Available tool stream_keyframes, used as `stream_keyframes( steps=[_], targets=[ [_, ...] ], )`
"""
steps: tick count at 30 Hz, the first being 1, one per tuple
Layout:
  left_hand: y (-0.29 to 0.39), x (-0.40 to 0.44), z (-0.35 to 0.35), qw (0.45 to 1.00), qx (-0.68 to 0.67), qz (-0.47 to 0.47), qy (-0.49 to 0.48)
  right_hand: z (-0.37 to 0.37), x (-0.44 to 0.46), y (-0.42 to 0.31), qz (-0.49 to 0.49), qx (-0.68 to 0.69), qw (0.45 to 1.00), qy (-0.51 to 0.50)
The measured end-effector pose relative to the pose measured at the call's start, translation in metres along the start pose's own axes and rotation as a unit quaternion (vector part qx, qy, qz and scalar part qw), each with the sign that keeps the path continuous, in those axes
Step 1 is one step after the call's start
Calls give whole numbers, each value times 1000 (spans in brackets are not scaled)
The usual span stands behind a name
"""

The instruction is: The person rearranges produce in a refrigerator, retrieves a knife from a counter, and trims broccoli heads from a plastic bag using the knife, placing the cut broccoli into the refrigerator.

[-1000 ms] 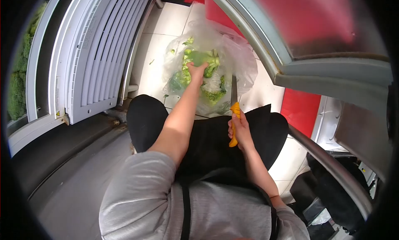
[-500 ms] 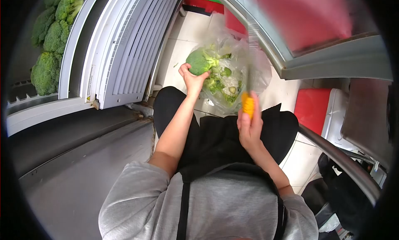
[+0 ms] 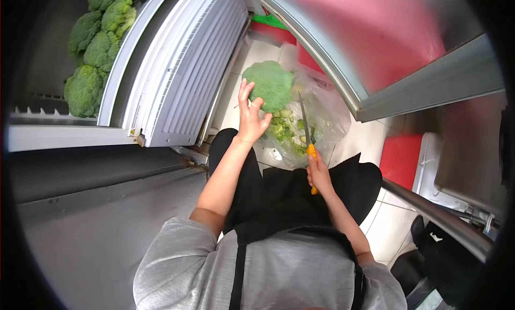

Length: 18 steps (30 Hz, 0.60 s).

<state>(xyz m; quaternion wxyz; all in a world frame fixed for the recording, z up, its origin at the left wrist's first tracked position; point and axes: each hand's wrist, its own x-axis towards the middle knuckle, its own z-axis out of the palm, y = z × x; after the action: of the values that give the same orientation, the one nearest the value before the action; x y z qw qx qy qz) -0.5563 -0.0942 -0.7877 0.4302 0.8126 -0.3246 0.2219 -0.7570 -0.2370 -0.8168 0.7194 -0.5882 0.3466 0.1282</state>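
A green head of broccoli (image 3: 270, 85) faces up with its crown, above the floor beside a clear plastic bag. At its near left edge my left hand (image 3: 251, 119) has its fingertips on it, the fingers curved and the thumb standing apart. My right hand (image 3: 320, 174) is wrapped round the yellow-orange handle of a knife (image 3: 306, 122), whose narrow blade points away from me over the bag. Green and pale broccoli trimmings (image 3: 287, 128) lie in the open clear bag (image 3: 330, 103) between my knees. The broccoli's stem is hidden.
On the left, several broccoli heads (image 3: 102, 49) sit inside a cooler next to its white slatted panel (image 3: 188, 68). An open metal-framed door (image 3: 429, 76) slants across the upper right. A red and white box (image 3: 401, 159) and a metal rail (image 3: 437, 219) stand at right.
The broccoli has turned so its crown faces up at me, and my left fingers have shifted on it. The knife has swung down from its blurred raised pose. My view has tilted slightly.
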Motion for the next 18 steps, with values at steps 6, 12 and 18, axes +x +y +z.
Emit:
stream_keyframes(
  steps=[6,12,18],
  targets=[
    [10,38,-38,989,48,134,44,-6,25,33,-96,-100,990,16],
    [27,143,-140,949,167,79,257,-8,23,27,-63,-120,991,2],
    [24,224,-292,804,368,144,445,-12,25,32,-67,-118,991,-16]
  ],
)
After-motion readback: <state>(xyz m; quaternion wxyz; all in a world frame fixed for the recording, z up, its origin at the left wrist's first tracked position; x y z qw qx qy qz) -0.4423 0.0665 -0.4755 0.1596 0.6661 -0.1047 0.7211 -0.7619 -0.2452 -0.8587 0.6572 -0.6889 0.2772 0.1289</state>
